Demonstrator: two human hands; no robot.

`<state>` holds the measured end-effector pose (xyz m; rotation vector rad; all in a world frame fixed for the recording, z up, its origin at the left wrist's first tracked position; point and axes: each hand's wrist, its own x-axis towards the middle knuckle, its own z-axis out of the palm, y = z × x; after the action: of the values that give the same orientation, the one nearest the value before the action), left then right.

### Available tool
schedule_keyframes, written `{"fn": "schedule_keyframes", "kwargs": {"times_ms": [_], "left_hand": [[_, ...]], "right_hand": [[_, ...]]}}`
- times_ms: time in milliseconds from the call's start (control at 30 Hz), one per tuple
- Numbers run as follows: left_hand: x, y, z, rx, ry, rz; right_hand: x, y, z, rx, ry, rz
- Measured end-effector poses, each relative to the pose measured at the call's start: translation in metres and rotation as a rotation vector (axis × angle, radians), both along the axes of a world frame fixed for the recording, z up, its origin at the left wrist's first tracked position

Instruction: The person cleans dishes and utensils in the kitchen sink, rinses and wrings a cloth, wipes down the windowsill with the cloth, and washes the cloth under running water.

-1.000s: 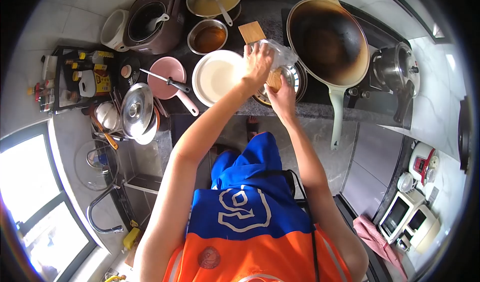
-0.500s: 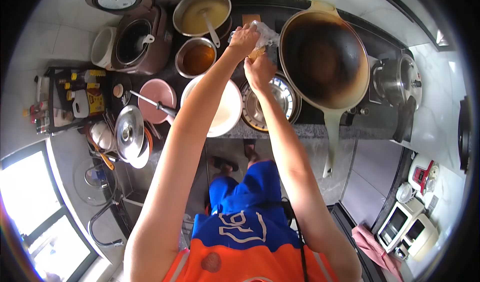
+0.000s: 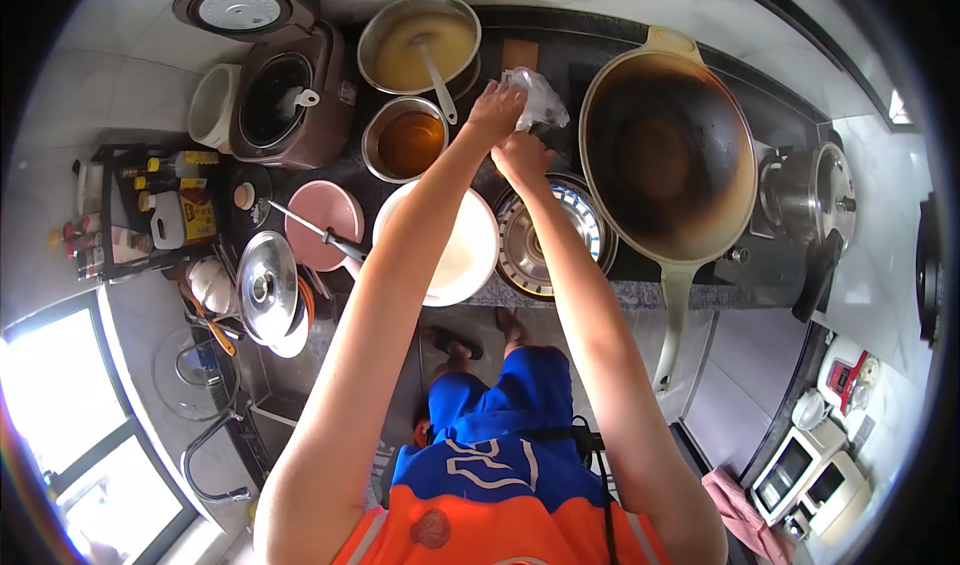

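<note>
A crumpled clear plastic bag (image 3: 541, 99) lies at the back of the counter, left of the large wok. My left hand (image 3: 498, 110) is closed on the bag's left edge. Just below it, my right hand (image 3: 522, 159) has its fingers curled together in front of the bag; what they hold is hidden. Under my right wrist sits a round metal steamer-like pan (image 3: 520, 237). A white bowl (image 3: 480, 250) is partly covered by my left forearm. Left of my hands stand a pot of amber liquid (image 3: 411, 145) and a pot of yellowish liquid (image 3: 395, 55) with a ladle (image 3: 437, 82).
The wok (image 3: 660, 150) rests on the right, its handle (image 3: 676, 325) jutting past the counter edge. Farther right is a lidded steel pot (image 3: 812, 190). On the left are an open rice cooker (image 3: 318, 125), a pink bowl (image 3: 325, 210) and a bottle rack (image 3: 150, 210).
The tan piece seen between my hands is now out of sight. My hands have shifted slightly down, and the whole view has moved a little.
</note>
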<state>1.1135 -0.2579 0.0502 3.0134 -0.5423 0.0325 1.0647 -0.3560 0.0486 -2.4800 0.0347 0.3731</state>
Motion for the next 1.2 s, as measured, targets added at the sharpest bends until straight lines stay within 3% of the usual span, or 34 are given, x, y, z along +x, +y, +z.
{"fn": "schedule_keyframes", "kwargs": {"times_ms": [100, 167, 233, 333, 400, 533, 600, 667, 767, 833, 900, 1000, 1067, 1200], "left_hand": [[-0.017, -0.010, 0.018, 0.033, -0.119, 0.024], [-0.028, -0.019, 0.058, 0.053, 0.020, 0.068], [-0.035, -0.024, 0.067, 0.061, 0.049, 0.147], [-0.041, -0.030, 0.064, 0.098, -0.009, 0.253], [-0.061, -0.031, 0.111, -0.010, 0.208, 0.222], [-0.108, -0.028, 0.124, -0.174, 0.160, 0.207], [-0.149, -0.017, 0.132, -0.232, -0.049, 0.145], [-0.203, 0.009, 0.171, -0.471, -0.017, 0.114], [-0.315, 0.043, 0.185, -0.796, -0.338, 0.338], [-0.395, 0.067, 0.178, -0.961, -0.366, 0.609], [-0.489, 0.080, 0.154, -0.899, -0.388, 0.946], [-0.631, 0.070, 0.106, -0.902, -0.515, 1.481], [-0.713, 0.055, 0.095, -0.864, -0.480, 1.786], [-0.829, 0.035, 0.083, -0.839, -0.523, 2.051]], "right_hand": [[-0.028, -0.018, 0.047, -0.016, -0.315, 0.291], [-0.053, -0.030, 0.066, 0.170, -0.230, 0.180], [-0.085, -0.042, 0.092, 0.452, -0.315, 0.194], [-0.131, -0.054, 0.121, 0.522, -0.260, 0.354], [-0.157, -0.061, 0.133, 0.530, -0.220, 0.451], [-0.193, -0.071, 0.141, 0.603, -0.114, 0.457], [-0.204, -0.071, 0.154, 0.600, -0.120, 0.486], [-0.212, -0.067, 0.156, 0.635, -0.102, 0.487], [-0.229, -0.039, 0.170, 0.644, -0.125, 0.606], [-0.244, -0.009, 0.182, 0.600, -0.065, 0.762], [-0.263, 0.027, 0.189, 0.575, 0.017, 0.943], [-0.305, 0.087, 0.207, 0.458, -0.102, 1.368], [-0.353, 0.126, 0.220, 0.447, -0.078, 1.502], [-0.463, 0.190, 0.195, 0.392, -0.022, 1.723]]}}
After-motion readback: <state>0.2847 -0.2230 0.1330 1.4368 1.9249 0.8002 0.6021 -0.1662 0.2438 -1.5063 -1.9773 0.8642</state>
